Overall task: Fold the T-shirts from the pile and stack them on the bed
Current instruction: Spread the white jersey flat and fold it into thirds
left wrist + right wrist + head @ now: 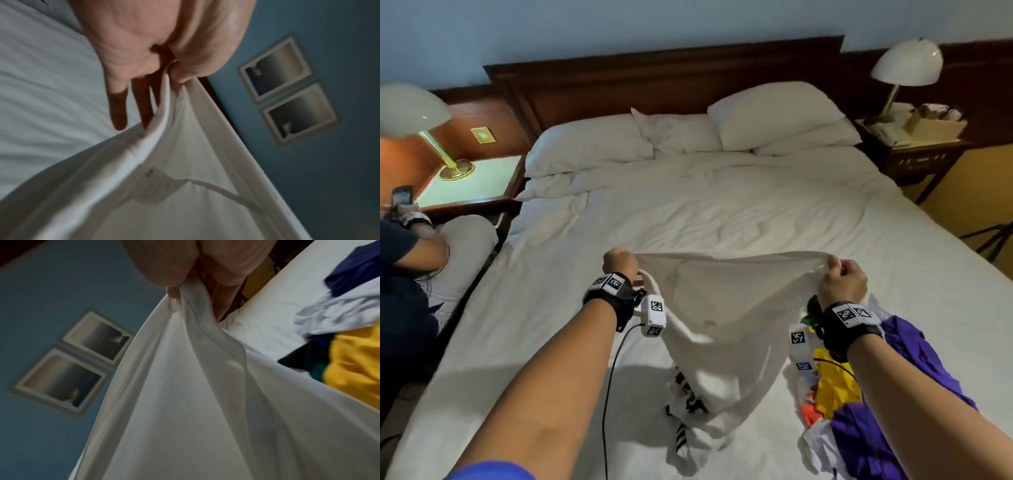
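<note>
Counts: 2 hands, left hand (619, 263) and right hand (842, 279), both pinching 1 white T-shirt (726, 308) stretched between them. 1 pile (859, 404) just below the right hand; shirt count in it unclear, at least purple, yellow and white cloth. 1 bed (722, 212). 4 pillows (774, 113) beyond the hands. 2 lamps (907, 63), one far out on either side. 2 nightstands (914, 150). 2 framed pictures (61, 379) on the wall.

Upper right of my view stands a white lamp (907, 63) on a nightstand (914, 150). Pillows (774, 113) line the headboard (654, 78); another person (404, 274) sits far left.
</note>
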Demonstrator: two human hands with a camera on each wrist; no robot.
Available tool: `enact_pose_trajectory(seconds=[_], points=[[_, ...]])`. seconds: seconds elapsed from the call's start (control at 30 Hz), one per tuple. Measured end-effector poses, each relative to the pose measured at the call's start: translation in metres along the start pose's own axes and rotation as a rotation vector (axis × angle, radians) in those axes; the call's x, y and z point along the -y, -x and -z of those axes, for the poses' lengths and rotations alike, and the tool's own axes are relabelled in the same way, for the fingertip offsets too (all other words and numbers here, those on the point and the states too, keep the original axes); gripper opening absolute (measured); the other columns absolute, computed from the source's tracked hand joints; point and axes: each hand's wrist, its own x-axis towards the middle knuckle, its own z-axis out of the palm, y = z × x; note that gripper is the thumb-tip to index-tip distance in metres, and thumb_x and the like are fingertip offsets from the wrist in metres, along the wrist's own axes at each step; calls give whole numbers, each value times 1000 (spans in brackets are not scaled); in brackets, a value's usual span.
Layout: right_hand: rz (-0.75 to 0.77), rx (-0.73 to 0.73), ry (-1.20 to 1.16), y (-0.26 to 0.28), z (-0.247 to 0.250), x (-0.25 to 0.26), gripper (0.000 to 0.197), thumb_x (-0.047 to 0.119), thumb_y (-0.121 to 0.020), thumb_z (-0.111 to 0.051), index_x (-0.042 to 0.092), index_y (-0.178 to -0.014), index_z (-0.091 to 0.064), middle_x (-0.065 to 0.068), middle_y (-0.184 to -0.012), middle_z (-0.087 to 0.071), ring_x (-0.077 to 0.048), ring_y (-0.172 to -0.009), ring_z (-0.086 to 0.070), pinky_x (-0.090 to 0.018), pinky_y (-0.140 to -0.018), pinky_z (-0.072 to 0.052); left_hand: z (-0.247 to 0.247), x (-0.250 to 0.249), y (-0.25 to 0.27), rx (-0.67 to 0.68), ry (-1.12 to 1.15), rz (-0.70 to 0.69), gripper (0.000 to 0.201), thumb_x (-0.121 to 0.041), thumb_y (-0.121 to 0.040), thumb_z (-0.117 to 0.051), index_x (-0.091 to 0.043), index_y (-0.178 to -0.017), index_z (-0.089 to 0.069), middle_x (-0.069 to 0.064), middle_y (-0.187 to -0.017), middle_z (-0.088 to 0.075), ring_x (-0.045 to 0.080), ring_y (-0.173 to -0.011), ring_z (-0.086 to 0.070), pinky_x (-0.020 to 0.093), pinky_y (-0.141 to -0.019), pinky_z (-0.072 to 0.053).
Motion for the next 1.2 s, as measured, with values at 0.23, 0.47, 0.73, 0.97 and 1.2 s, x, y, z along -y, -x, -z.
enact_pose_trajectory(seconds=[0.23,0.47,0.73,0.97,1.2], points=[[214,-49,-257,-62,-16,137,33,32,-103,-55,2,-103,-68,-14,-90,-64,-31,-87,-59,-31,-73,-40,52,-148,-16,-143,325,-304,45,-3,-85,-38,-2,-116,-70,15,-117,-67,37,-103,-63,39,-72,-63],[327,-70,-517,-52,6,213,24,34,-103,-56,13,-91,-59,6,-65,-43,-2,-50,-38,-14,-49,-32,107,-181,2,-265,403,-443,49,-8,-77,-36,-15,-105,-75,12,-112,-72,33,-104,-66,44,-90,-58],[280,9,-560,23,23,164,21,34,-101,-60,20,-87,-60,7,-66,-51,2,-49,-44,-14,-53,-38,117,-59,33,-227,431,-308,45,-15,-70,-37,-26,-91,-75,7,-105,-73,36,-101,-67,55,-83,-60],[290,233,-127,107,5,8,25,41,-94,-69,17,-90,-74,-6,-76,-66,-18,-66,-55,-29,-61,-38,88,132,98,-96,498,120,34,-3,-86,-39,-10,-97,-70,23,-105,-66,46,-80,-70,62,-54,-59],[161,551,258,183,-10,-159,23,44,-93,-67,33,-72,-66,-6,-83,-70,-28,-83,-63,-39,-75,-48,59,313,111,22,173,452,31,0,-94,-41,-1,-104,-70,22,-102,-71,38,-77,-72,56,-71,-62]])
